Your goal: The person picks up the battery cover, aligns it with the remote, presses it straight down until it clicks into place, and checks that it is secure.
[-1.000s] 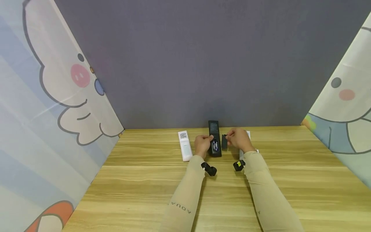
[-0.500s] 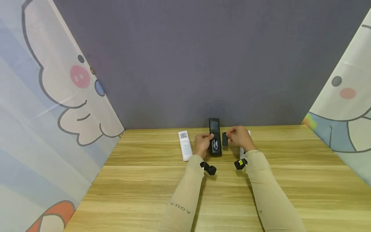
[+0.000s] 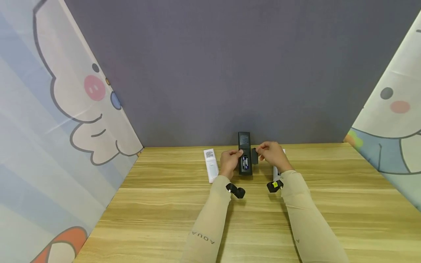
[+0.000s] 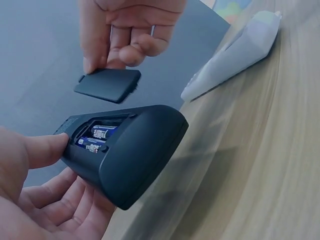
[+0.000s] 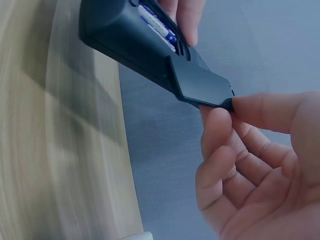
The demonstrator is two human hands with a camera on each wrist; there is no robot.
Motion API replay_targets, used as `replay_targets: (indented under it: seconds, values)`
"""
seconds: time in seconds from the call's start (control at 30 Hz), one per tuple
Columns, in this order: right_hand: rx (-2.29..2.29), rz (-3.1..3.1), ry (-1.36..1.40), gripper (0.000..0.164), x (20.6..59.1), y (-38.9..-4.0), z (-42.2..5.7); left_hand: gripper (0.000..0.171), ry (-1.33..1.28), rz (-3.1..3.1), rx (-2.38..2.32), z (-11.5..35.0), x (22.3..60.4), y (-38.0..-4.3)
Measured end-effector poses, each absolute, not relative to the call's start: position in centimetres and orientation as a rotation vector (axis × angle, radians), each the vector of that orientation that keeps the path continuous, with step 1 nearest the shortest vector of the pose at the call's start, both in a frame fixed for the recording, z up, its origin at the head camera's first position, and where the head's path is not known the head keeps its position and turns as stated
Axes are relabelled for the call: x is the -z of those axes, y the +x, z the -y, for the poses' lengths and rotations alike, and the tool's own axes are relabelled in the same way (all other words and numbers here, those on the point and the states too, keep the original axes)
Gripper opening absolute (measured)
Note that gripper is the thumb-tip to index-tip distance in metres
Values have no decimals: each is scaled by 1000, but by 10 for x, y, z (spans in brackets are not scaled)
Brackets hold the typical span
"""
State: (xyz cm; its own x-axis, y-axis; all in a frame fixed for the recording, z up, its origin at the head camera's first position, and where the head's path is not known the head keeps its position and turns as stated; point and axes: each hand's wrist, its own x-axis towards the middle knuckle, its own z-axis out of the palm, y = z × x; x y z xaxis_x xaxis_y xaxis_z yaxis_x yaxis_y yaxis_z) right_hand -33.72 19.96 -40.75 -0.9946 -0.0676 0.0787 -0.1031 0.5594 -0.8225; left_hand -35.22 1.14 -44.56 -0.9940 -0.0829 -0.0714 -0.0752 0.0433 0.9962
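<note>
My left hand (image 3: 229, 162) grips a black remote control (image 3: 244, 140), thumb on its back and fingers beneath. The remote is back side up, its battery compartment uncovered. Two blue-and-white batteries (image 4: 100, 134) sit side by side inside, seen best in the left wrist view. Between thumb and index finger, my right hand (image 3: 273, 155) pinches the black battery cover (image 4: 110, 84) by one end. In the left wrist view the cover hangs apart from the remote, just above the open compartment. The head view places it along the remote's right side.
A white remote control (image 3: 211, 166) lies back up on the wooden table (image 3: 158, 204), left of my left hand. Another white remote-like object (image 4: 235, 55) lies to the right, partly hidden under my right hand in the head view. A grey panel (image 3: 210, 73) stands behind the table.
Both hands have risen slightly in the head view with the remote and the cover. The cover is closer to the remote's right edge. Both grips look the same.
</note>
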Motion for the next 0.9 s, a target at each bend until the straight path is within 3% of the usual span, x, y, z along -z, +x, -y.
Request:
replay_targets:
  seconds: [0.33,0.9]
  values:
    - [-1573,2680,149,32,403,-337,-198,22,166,2242,2231,-6,446,-353]
    - [-1601,2705,193,25,402,-337,-194,24,169,2156,2328,-5,446,-355]
